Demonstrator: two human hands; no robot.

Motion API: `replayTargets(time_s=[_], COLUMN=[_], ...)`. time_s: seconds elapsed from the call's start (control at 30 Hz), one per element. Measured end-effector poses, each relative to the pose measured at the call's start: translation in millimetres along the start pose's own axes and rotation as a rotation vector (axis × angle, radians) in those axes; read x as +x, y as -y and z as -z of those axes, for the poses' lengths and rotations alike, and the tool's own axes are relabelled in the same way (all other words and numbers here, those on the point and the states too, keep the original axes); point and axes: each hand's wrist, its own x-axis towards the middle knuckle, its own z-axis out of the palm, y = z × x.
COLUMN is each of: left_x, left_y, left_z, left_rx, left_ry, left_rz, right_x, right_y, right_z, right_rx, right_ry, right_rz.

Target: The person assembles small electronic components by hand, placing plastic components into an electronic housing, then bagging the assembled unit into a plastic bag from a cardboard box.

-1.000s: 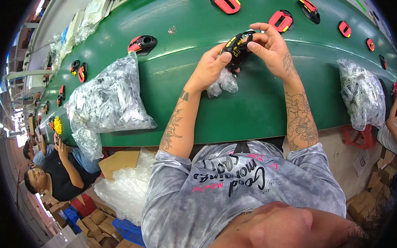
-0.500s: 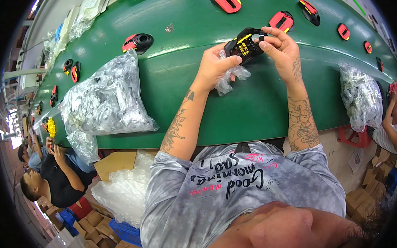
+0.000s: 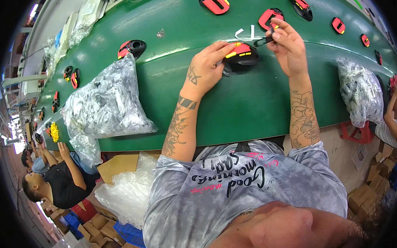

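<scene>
Near the middle of the green table, my left hand (image 3: 210, 64) is closed on the edge of a rounded black-and-red shell (image 3: 243, 59) with yellow pieces along its side. Its fingers lie over the top and the thumb is hidden. A bit of clear plastic seems to show under that hand. To the right of the shell, my right hand (image 3: 287, 44) pinches a small narrow black part (image 3: 263, 41), held up over the table. The part stands apart from the shell. Two thin white strips (image 3: 246, 32) lie just beyond the shell.
Several similar red-and-black shells, one (image 3: 214, 3) at the far side, are spread over the green table (image 3: 250, 109). A large clear bag of parts (image 3: 108, 103) sits at left, another bag (image 3: 360, 92) at right. Co-workers work at both sides. Cartons (image 3: 97, 223) stand below.
The shell has been turned from its open underside to its red top. My right hand has drawn away from it with the small black part. White strips now show on the table.
</scene>
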Motion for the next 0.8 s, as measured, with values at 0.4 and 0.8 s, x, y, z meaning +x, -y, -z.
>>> replayTargets(time_s=[0.4,0.8], left_x=[-1,0], left_y=[2,1], left_z=[-8,8], left_rx=[-0.093,-1.187], left_ry=[-0.013,0.221], left_rz=[0.196,0.676], right_x=[-3,-6], right_y=[-3,-21], right_z=[-3,-16], right_rx=[-0.174,-0.474], right_ry=[0.002,-0.005], right_rz=[-0.134,-0.150])
